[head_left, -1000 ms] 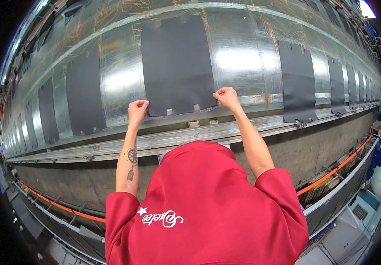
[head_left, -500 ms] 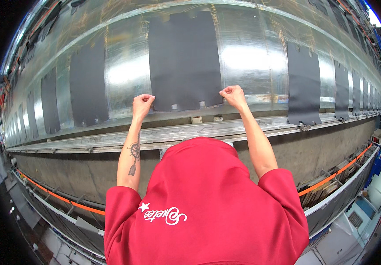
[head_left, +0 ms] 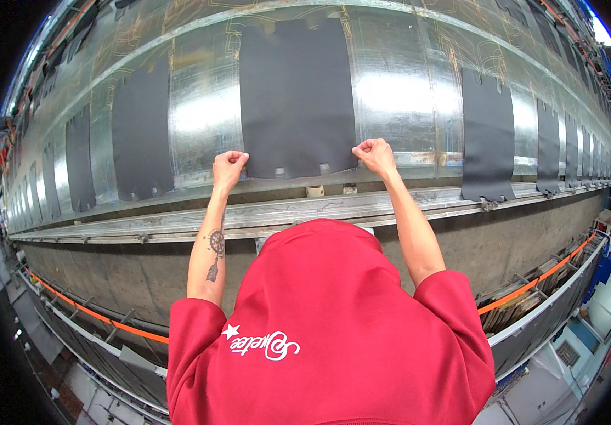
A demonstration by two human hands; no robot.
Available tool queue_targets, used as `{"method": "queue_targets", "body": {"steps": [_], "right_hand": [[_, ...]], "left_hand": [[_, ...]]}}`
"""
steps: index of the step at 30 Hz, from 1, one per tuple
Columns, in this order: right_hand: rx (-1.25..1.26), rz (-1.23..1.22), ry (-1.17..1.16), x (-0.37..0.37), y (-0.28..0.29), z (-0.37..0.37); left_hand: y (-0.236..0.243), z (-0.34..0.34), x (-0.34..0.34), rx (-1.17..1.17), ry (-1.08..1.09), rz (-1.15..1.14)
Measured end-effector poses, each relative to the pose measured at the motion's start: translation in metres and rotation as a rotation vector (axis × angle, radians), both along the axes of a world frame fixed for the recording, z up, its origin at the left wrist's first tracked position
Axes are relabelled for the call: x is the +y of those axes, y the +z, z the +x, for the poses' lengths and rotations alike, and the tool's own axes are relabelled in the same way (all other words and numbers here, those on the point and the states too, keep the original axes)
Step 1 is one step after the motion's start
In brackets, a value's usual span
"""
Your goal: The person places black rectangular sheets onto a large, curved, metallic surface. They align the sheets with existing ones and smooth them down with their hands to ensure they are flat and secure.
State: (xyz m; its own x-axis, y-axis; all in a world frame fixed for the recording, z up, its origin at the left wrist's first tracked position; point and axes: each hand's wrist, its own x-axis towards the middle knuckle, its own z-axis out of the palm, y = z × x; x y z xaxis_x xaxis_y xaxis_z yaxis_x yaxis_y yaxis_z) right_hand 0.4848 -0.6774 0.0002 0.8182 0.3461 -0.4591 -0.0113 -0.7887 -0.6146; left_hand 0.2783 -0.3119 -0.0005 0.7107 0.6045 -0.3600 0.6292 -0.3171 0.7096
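A dark grey fabric panel (head_left: 298, 99) lies flat on a long shiny metal table (head_left: 206, 113) in front of me. Its near edge has small notches, with pale patches of table showing through. At the panel's near left corner, my left hand (head_left: 230, 167) is closed in a pinch on the cloth. My right hand (head_left: 376, 154) pinches the near right corner the same way. Both arms reach forward, and the near edge is stretched between the two hands.
More dark panels lie along the table, one to the left (head_left: 142, 131) and one to the right (head_left: 488, 134), with others beyond. A metal rail (head_left: 178, 221) runs along the near edge. Behind me are an orange strip (head_left: 532, 283) and a rack of dark pieces (head_left: 100, 354).
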Motion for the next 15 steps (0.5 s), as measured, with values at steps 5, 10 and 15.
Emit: {"method": "queue_targets", "body": {"steps": [5, 10, 15], "right_hand": [[-0.003, 0.004, -0.003, -0.0014, -0.001, -0.0003], [-0.009, 0.023, 0.006, -0.0022, -0.001, -0.001], [-0.013, 0.013, 0.016, -0.0011, 0.0018, -0.0019]], "left_hand": [[0.0018, 0.0008, -0.0007, 0.02, -0.001, -0.018], [0.0003, 0.0003, -0.0004, 0.039, 0.007, -0.017], [0.0008, -0.0004, -0.0011, 0.034, 0.014, -0.017]]}}
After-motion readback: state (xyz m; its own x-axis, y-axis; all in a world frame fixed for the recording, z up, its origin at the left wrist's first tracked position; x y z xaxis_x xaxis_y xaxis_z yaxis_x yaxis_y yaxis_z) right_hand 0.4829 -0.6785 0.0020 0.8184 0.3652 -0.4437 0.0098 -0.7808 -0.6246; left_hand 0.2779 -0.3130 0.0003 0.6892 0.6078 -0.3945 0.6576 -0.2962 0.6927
